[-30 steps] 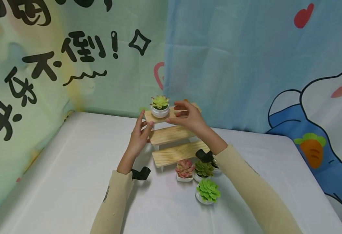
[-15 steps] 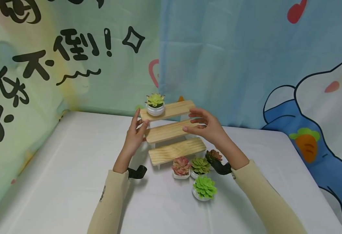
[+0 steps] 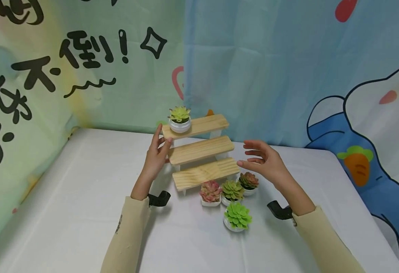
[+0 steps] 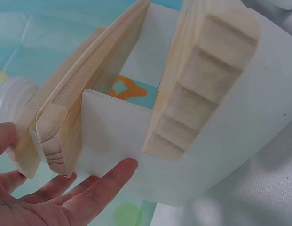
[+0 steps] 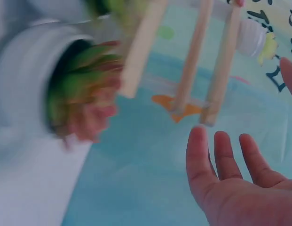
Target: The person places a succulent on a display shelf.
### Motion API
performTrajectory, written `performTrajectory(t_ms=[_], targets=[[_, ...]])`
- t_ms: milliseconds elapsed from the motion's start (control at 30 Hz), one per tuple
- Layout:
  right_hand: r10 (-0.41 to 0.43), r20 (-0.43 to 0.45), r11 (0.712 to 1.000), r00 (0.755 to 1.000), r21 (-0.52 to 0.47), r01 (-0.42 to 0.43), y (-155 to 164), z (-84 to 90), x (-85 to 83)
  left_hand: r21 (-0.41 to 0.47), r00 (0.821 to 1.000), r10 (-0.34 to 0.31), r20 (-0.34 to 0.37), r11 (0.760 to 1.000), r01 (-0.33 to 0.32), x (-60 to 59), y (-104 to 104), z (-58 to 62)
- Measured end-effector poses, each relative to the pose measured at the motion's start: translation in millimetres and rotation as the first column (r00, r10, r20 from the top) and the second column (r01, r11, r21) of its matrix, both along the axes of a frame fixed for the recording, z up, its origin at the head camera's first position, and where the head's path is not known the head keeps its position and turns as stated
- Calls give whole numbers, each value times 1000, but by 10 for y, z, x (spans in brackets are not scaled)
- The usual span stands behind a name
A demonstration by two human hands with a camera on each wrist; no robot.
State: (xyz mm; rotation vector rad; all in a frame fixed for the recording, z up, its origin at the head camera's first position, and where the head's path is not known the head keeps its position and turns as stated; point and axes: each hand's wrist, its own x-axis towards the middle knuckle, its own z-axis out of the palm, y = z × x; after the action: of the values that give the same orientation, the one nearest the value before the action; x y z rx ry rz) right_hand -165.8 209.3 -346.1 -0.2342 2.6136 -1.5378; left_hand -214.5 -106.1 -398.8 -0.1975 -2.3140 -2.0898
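Observation:
A three-tier wooden plant stand (image 3: 201,151) with white side panels stands in the middle. On the left of its top shelf sits a yellow-green succulent in a round white pot (image 3: 180,120). My left hand (image 3: 156,158) is at the stand's left end, its fingers stretched along the shelf ends and white panel (image 4: 113,129). Right of the stand, my right hand (image 3: 266,163) holds nothing, fingers apart and extended. Nearest to it is a reddish-green potted succulent (image 3: 248,182), large and blurred in the right wrist view.
By the stand's front right are a pink succulent in a square pot (image 3: 211,192), a dull-green succulent (image 3: 232,191) and a bright green succulent (image 3: 237,217). All rest on the white-covered table (image 3: 83,212). Printed cloth (image 3: 271,76) hangs behind.
My right hand has drawn away from the top shelf, moving right and down toward me. The left hand stays at the stand's left end. The view has shifted slightly.

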Motion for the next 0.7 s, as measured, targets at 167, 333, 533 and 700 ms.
performTrajectory(t_ms=[167,333,533,700], targets=[[-13,13,1000,1000,-1,13,131,-145,72,14,1000,-3,-2,1000,3,-6,2,4],[-35,62,999,997,-4,36,233,-286,139,23,1000,3,7,1000,-3,2,10,8],[-30,116,999,993,-22,32,308,-429,226,22,1000,8,12,1000,-9,9,19,23],[-13,150,999,989,-30,18,334,-553,268,28,1000,6,12,1000,-7,4,22,13]])
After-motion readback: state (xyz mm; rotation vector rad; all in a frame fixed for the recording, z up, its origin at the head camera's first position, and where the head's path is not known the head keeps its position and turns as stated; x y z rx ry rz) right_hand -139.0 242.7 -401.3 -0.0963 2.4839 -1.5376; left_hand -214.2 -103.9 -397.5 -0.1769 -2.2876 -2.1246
